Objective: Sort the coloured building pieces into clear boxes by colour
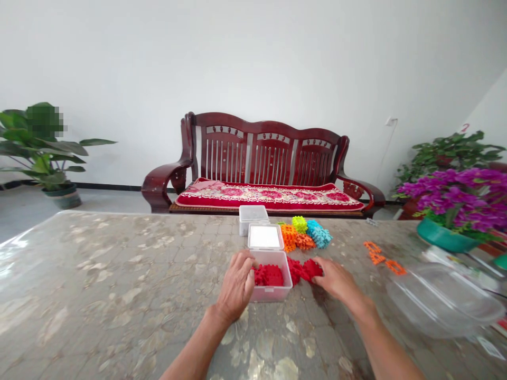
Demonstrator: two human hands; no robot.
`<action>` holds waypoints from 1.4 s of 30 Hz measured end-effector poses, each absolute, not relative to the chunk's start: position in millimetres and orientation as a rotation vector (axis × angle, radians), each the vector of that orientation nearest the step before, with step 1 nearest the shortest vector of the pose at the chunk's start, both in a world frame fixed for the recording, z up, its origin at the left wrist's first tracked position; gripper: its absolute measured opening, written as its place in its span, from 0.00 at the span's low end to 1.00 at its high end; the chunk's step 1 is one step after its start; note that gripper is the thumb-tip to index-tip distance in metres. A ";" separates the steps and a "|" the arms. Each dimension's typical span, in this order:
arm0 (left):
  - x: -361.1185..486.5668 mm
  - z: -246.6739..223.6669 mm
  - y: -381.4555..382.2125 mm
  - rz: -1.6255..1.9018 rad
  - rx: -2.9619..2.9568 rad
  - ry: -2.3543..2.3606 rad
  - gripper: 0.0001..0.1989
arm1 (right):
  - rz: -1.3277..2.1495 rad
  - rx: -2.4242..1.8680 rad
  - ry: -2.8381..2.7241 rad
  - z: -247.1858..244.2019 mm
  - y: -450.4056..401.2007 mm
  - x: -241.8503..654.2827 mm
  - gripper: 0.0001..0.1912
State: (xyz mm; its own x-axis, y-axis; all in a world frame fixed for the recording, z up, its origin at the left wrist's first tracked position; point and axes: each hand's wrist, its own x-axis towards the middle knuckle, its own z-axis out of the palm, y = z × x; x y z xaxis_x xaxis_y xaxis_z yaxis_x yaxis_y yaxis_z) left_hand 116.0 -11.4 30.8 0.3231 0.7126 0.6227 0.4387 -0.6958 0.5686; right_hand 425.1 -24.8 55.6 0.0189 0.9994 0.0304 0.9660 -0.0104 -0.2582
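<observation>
An open clear plastic box [269, 294] stands on the table with red interlocking blocks [273, 275] inside. Its hinged lid [266, 247] is folded back on the far side. My left hand [238, 279] is closed over the box's left wall, fingers curled at the rim; what the fingertips touch inside is partly hidden. Just right of the box lie more red blocks [295, 269] in a loose cluster. Thumb and fingers of my right hand [335, 277] close on the red block [312, 268] at the cluster's right end.
Behind the box are a second clear box [253, 217] and piles of orange [289, 237], yellow-green [299, 225] and blue blocks [319, 235]. Loose orange pieces [374, 252], a large clear container [443, 301] and a flower pot [447, 235] occupy the right. Beyond the table stands a wooden bench [261, 142].
</observation>
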 end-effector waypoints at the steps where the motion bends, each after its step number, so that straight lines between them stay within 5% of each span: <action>1: 116.3 30.5 -11.6 1.317 2.292 1.028 0.13 | 0.218 -2.125 -2.067 57.4 -24.7 423.9 0.23; 15: 120.0 28.4 -13.6 1.377 2.261 1.028 0.12 | 0.291 -1.708 -2.128 115.7 -31.1 347.2 0.27; 24: 121.6 25.4 -14.6 1.419 2.249 1.058 0.11 | 0.242 -1.556 -2.257 104.0 -24.3 336.4 0.23; 30: 121.8 23.7 -14.6 1.405 2.249 1.087 0.11 | 0.254 -1.717 -2.022 93.7 -24.4 380.4 0.18; 42: 121.8 25.7 -15.7 1.414 2.253 1.106 0.12 | 0.305 -2.117 -2.022 51.6 -25.1 429.6 0.24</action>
State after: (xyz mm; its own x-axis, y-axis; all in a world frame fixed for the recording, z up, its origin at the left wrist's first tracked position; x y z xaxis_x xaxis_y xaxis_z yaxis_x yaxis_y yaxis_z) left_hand 121.8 -15.7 25.7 0.2363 0.7171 0.6557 0.4638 -0.6762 0.5724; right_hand 429.6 -25.1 51.6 0.0441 0.9990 -0.0125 0.9582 -0.0458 -0.2822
